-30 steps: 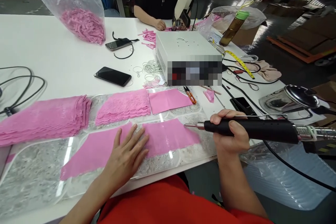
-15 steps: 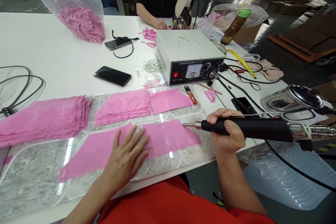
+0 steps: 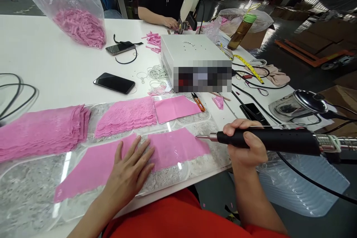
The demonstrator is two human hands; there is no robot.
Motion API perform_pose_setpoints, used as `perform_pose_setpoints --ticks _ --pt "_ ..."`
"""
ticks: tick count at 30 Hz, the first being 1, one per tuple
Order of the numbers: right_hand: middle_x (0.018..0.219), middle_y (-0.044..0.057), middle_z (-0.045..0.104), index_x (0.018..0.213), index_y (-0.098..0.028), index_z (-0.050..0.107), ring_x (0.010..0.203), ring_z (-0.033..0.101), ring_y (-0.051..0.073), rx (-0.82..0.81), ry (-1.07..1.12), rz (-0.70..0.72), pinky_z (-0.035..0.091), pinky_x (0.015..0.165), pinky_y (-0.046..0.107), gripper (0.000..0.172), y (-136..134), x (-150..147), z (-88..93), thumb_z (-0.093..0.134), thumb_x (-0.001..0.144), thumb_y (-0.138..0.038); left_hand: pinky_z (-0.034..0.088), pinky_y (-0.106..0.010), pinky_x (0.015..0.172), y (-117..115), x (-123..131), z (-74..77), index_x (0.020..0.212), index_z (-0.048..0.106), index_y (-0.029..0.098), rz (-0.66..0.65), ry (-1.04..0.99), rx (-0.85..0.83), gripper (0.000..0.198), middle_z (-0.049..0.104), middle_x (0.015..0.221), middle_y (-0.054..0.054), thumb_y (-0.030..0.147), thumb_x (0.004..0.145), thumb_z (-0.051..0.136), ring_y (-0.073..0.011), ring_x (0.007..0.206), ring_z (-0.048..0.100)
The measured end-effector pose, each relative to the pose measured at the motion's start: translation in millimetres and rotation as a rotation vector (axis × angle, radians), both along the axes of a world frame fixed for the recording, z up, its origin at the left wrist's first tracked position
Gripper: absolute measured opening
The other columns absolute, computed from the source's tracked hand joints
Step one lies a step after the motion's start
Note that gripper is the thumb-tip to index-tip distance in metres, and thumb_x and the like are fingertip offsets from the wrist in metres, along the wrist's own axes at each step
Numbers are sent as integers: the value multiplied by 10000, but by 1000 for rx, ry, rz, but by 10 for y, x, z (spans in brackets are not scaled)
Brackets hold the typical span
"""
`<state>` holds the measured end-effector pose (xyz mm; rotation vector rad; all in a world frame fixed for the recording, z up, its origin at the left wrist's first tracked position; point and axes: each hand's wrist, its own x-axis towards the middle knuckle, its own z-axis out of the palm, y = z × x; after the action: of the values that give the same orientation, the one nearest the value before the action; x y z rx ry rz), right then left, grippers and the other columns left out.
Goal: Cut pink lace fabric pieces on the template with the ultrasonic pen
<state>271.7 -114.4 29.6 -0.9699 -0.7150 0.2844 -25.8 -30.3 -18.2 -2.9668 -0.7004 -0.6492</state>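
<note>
My left hand point(image 3: 131, 167) lies flat with fingers spread, across the neighbouring ends of two pink fabric pieces, a left one point(image 3: 87, 167) and a right one point(image 3: 177, 148). Both rest on a clear-topped, grey-patterned mat point(image 3: 30, 182). My right hand point(image 3: 248, 145) is wrapped around a black handheld ultrasonic welding gun point(image 3: 287, 141), held almost level. Its thin metal tip points left and meets the slanted right edge of the right piece. Behind lie a stack of pink lace pieces point(image 3: 126, 117), a smooth pink piece point(image 3: 177, 108) and orange thread snips point(image 3: 198, 102).
A grey machine box point(image 3: 192, 46) stands behind the mat, with cables running right. A thick pink lace stack point(image 3: 44, 128) sits left. Phones point(image 3: 114, 83), a metal-lidded jug point(image 3: 290, 106) and a bottle point(image 3: 242, 31) are around. A co-worker point(image 3: 164, 3) sits opposite.
The welding gun's tip has slid a little to the right and toward me along the slanted fabric edge. My left hand stays on the fabric. The whole view has shifted slightly.
</note>
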Motion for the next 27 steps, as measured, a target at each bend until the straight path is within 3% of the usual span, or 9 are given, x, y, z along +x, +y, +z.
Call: perform_pose_setpoints --ticks 17,27 --pt "732 -9 608 754 -207 597 546 558 114 -23 -46 63 486 541 300 61 -43 14 -4 580 698 -223 109 -577 1191 32 0 -15 1347 538 157 -15 -21 -4 387 545 1413 -143 232 970 493 -329 1437 329" --pt "719 5 590 743 -195 594 517 539 111 -45 -48 -41 469 507 295 89 -343 178 50 544 677 -227 109 -575 1194 41 -6 -7 1361 532 178 -25 -40 -15 405 540 1417 -142 209 958 504 -323 1438 325"
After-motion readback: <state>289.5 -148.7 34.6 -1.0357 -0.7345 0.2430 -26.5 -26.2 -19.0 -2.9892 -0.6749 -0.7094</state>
